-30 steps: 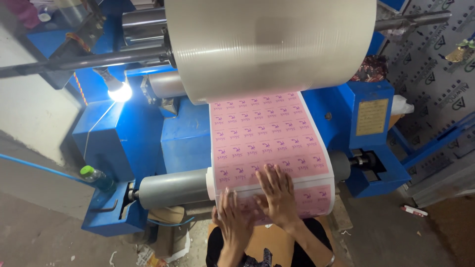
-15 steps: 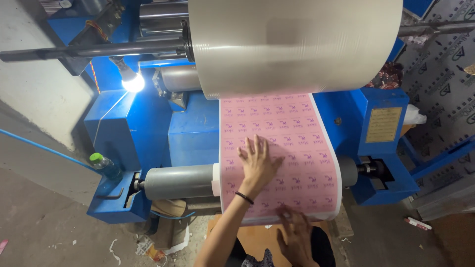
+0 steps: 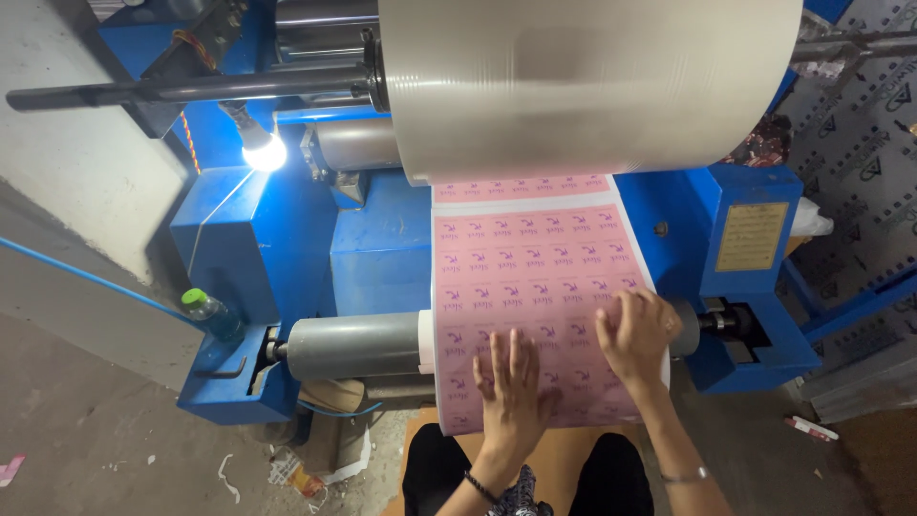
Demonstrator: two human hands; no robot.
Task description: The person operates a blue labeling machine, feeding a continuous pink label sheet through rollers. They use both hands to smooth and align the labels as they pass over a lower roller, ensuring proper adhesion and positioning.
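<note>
Blue winding machine point(image 3: 382, 258), pink printed film sheet point(image 3: 535, 277) draped over its grey roller point(image 3: 353, 346).
Left hand point(image 3: 514, 394) and right hand point(image 3: 638, 334) press flat, gripping nothing; film looks thin, slippery, best handled by its edges.

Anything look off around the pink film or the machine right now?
The pink printed film lies flat under both hands, left hand and right hand, no visible wrinkles. Oddities are minor: a green-capped bottle perched on the blue machine frame, and paper scraps littering the floor beneath.

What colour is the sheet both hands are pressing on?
Pink, printed with rows of small purple marks. The sheet shows best in the head view.
</note>
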